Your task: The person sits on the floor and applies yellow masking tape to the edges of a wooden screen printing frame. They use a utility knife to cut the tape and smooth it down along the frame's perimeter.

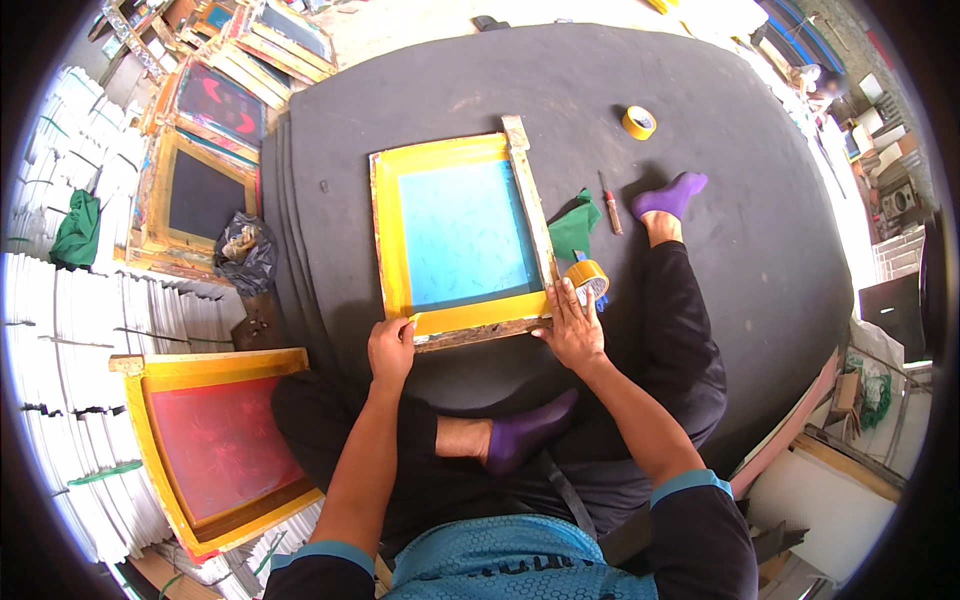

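Note:
A screen printing frame (pixel 388 230) with blue mesh (pixel 465 235) and yellow tape along its inner border lies flat before me. My left hand (pixel 391 350) is closed at its near left corner, fingertips pinching the yellow tape strip (pixel 430 321) there. At the near right corner my right hand (pixel 574 328) lies with fingers stretched out, pressing on the frame's edge. A yellow tape roll (pixel 597 271) stands on edge just beyond those fingertips. Behind the roll is a crumpled green cloth (pixel 573 232), and beside it a thin tool with a reddish handle (pixel 612 214).
Another yellow tape roll (pixel 639 123) lies farther off on the black padded surface (pixel 740 260). To my left a frame with red mesh (pixel 225 445) leans near stacked white sheets (pixel 60 340). More frames (pixel 200 185) and a black plastic bag (pixel 245 255) are beyond.

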{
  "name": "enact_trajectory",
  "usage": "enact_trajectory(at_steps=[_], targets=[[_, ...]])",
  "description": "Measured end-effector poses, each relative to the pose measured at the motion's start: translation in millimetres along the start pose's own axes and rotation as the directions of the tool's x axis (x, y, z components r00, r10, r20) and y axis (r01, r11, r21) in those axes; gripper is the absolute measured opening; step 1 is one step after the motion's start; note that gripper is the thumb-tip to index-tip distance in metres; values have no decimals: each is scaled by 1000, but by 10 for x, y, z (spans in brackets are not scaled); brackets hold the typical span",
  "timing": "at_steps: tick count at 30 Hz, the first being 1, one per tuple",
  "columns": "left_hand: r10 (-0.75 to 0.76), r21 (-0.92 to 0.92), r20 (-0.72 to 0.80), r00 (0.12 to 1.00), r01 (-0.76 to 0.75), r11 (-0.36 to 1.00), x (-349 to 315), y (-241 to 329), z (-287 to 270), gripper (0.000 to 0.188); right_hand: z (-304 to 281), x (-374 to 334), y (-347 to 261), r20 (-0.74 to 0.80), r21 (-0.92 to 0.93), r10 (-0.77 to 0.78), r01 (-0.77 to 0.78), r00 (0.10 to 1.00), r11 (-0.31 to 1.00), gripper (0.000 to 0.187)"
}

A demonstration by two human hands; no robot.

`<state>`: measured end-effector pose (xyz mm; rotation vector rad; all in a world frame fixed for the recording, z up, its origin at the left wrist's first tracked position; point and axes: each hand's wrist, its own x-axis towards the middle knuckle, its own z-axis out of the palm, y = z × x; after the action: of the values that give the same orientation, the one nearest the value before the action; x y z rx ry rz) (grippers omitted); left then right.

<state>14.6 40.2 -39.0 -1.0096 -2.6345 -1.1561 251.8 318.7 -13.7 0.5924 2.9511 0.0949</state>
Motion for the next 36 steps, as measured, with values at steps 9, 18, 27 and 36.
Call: enact_trajectory(at_steps=[9, 18, 27, 36], targets=[[-15, -18, -4, 1000, 15, 1000, -17, -44, 7, 14, -113, -113, 109, 10, 27, -72, 72, 997, 997, 90], [1, -2, -33, 999, -1, 1000, -14, -41, -12, 13, -118, -168, 176, -345, 141, -107, 164, 932, 976, 56], [-35, -19, -5, 999, 35, 999, -2, -23, 3, 14, 258, 51, 798, -160, 496, 702, -558, 694, 665, 28], [-30, -41, -8, 1000, 30, 999, -5, -41, 17, 14, 268, -3, 909, 137, 475, 753, -710, 643, 520, 39]])
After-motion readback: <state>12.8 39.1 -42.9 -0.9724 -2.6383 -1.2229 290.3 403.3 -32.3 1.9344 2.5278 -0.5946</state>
